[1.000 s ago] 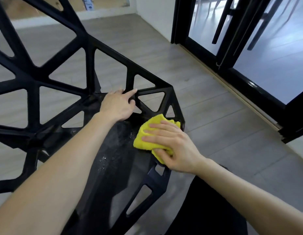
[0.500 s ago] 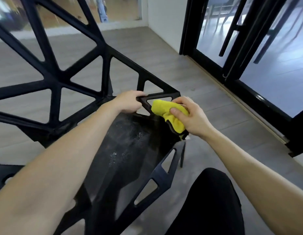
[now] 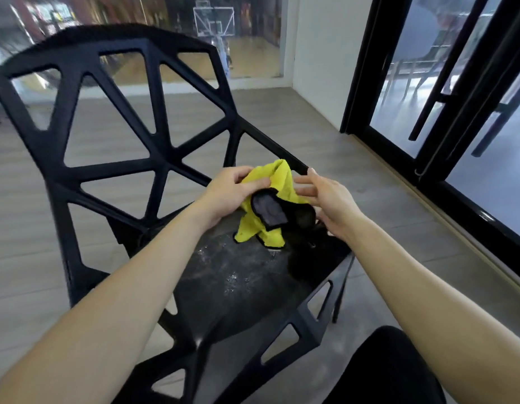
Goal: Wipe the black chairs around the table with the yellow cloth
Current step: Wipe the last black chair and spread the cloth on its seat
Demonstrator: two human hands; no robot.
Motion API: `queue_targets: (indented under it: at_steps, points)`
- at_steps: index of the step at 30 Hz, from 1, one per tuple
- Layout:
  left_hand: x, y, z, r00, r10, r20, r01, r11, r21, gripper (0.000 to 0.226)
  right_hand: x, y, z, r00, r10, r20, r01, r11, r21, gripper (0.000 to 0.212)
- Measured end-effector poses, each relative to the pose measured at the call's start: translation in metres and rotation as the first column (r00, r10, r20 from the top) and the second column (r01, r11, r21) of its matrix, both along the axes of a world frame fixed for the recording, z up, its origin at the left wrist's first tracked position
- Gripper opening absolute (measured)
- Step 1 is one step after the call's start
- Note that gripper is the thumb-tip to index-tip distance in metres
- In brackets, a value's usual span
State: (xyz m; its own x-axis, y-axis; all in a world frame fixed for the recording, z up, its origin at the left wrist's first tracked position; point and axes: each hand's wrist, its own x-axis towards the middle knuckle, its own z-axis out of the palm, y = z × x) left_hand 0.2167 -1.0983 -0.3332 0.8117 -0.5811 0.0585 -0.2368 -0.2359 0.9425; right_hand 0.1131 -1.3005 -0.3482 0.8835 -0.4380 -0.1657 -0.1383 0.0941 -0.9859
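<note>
Having left the black chair [image 3: 153, 161], left hand [image 3: 232, 191] now pinches yellow cloth [image 3: 279, 185]; right hand [image 3: 325, 199] fingers spread

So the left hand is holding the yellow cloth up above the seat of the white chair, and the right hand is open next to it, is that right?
Not quite: the chair is black, not white, as the head view shows. The rest holds: the left hand grips the yellow cloth above the seat, and the right hand is open beside it.

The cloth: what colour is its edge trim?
Black, along the hem of the yellow cloth; one turned-over part looks grey. The head view shows it.
</note>
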Motion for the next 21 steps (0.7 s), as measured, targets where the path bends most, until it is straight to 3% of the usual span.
queue_targets:
  at_steps: [3, 5, 7, 9, 10, 13, 18, 19, 21]
  points:
    - [0.003, 0.017, 0.01, 1.0, 0.026, 0.01, -0.026, 0.999, -0.029, 0.028, 0.009, 0.016, 0.016, 0.992, 0.125, -0.033, -0.128, 0.984, -0.124, 0.06]
    - [0.007, 0.027, 0.019, 0.999, -0.018, 0.046, 0.019, 0.999, -0.025, 0.028, 0.019, 0.031, 0.024, 0.981, 0.188, -0.042, -0.192, 0.927, -0.323, 0.059]
    - [0.016, 0.041, 0.032, 0.997, -0.036, 0.065, 0.037, 0.999, -0.022, 0.027, 0.033, 0.035, 0.03, 0.976, 0.214, -0.034, -0.191, 0.775, -0.602, 0.037]
    - [0.03, 0.059, 0.046, 0.999, -0.019, 0.051, 0.02, 0.999, -0.032, 0.03, 0.045, 0.03, 0.044, 0.969, 0.243, -0.044, -0.193, 0.633, -0.75, 0.009]
    - [0.037, 0.07, 0.052, 0.999, -0.006, 0.046, 0.007, 0.999, -0.033, 0.033, 0.049, 0.028, 0.052, 0.969, 0.242, -0.044, -0.186, 0.607, -0.772, 0.009]
    - [0.053, 0.093, 0.066, 0.998, 0.014, 0.063, -0.012, 1.0, -0.021, 0.032, 0.052, 0.029, 0.078, 0.978, 0.206, -0.037, -0.153, 0.581, -0.799, 0.037]
    - [0.056, 0.096, 0.081, 0.993, 0.028, 0.113, -0.032, 0.999, 0.038, 0.043, 0.057, 0.056, 0.085, 0.896, 0.423, -0.135, -0.367, 0.536, -0.761, 0.055]
    - [0.054, 0.094, 0.083, 0.992, 0.017, 0.125, -0.024, 0.998, 0.054, 0.045, 0.063, 0.063, 0.08, 0.889, 0.446, -0.104, -0.359, 0.538, -0.763, 0.055]
    - [0.051, 0.09, 0.086, 0.986, -0.013, 0.164, -0.003, 0.995, 0.096, 0.049, 0.073, 0.076, 0.07, 0.865, 0.5, -0.044, -0.361, 0.559, -0.746, 0.035]
